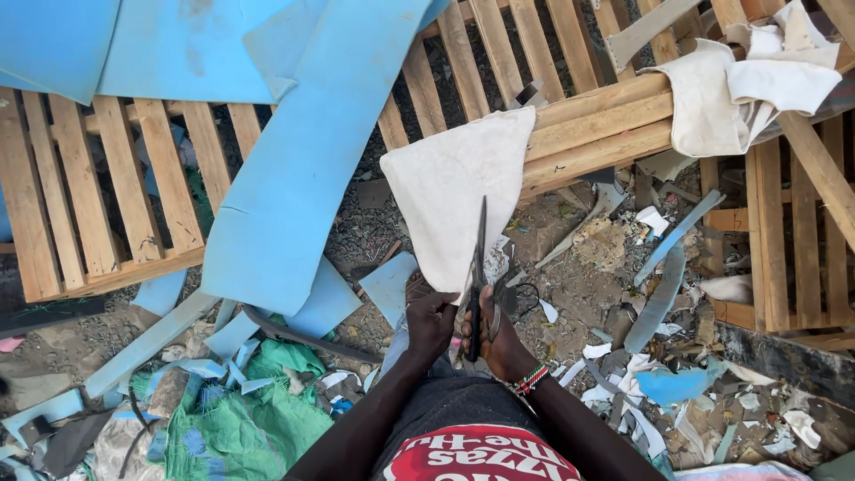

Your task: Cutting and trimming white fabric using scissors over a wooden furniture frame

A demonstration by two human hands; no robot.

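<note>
**A:** Which way do the scissors (479, 276) point, as I see them from the head camera?

**B:** Their long axis runs almost straight up the frame, away from the body. The blades are parted in a narrow V; the dark tip lies over the cloth (454, 191), the black handles sit low, in the right hand (499, 343).

**A:** And the fingers?

**B:** The right hand's fingers are curled through and around the handles, pressed together. The left hand (432, 321) pinches the cloth's near edge, fingers bunched into a fist; single fingertips I cannot tell apart.

**A:** Where is the cloth?

**B:** Off-white, roughly triangular, its far corner draped on the wooden frame (597, 125), its near end held above the littered ground.

**A:** Other sheets and wrappings?

**B:** A long blue foam sheet (303, 151) leans diagonally at centre left; a green woven sack (258, 419) lies crumpled at lower left; more white cloths (748, 89) are heaped at upper right on the slats. A beaded band (532, 380) circles the right wrist.
</note>
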